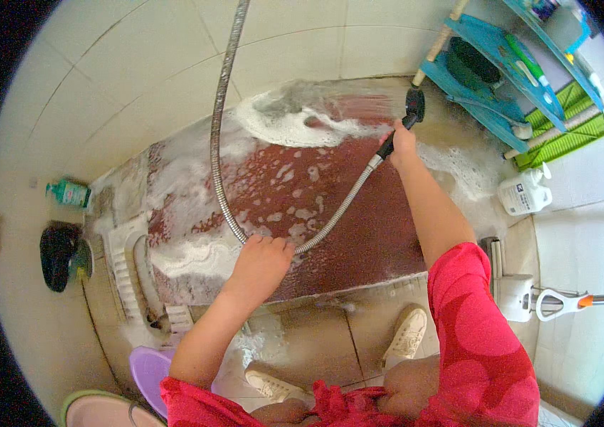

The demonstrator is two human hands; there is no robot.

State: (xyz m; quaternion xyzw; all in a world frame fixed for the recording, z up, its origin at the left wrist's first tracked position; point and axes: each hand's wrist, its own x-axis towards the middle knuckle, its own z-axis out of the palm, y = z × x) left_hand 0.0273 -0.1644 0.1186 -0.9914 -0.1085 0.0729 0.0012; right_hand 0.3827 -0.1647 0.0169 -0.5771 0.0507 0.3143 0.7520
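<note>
A black hand shower [414,105] is gripped at its handle by my right hand [403,144], at the upper right. Water sprays leftward from its head across the far edge of a dark red mat [359,245]. My left hand [265,265] is closed around the flexible metal shower hose [218,135], which loops down from the top and runs up to the handle. White foam [273,127] lies thickly along the mat's far side, with thinner suds over its left part. The mat is spread flat on the wet tiled floor.
A squat toilet [124,260] borders the mat's left. Beside it stand a green bottle [72,193] and a dark object [57,256]. Purple [147,370] and pink [106,413] basins sit lower left. At right are a blue shelf [490,60], a white pump bottle [525,196] and a mop [519,295].
</note>
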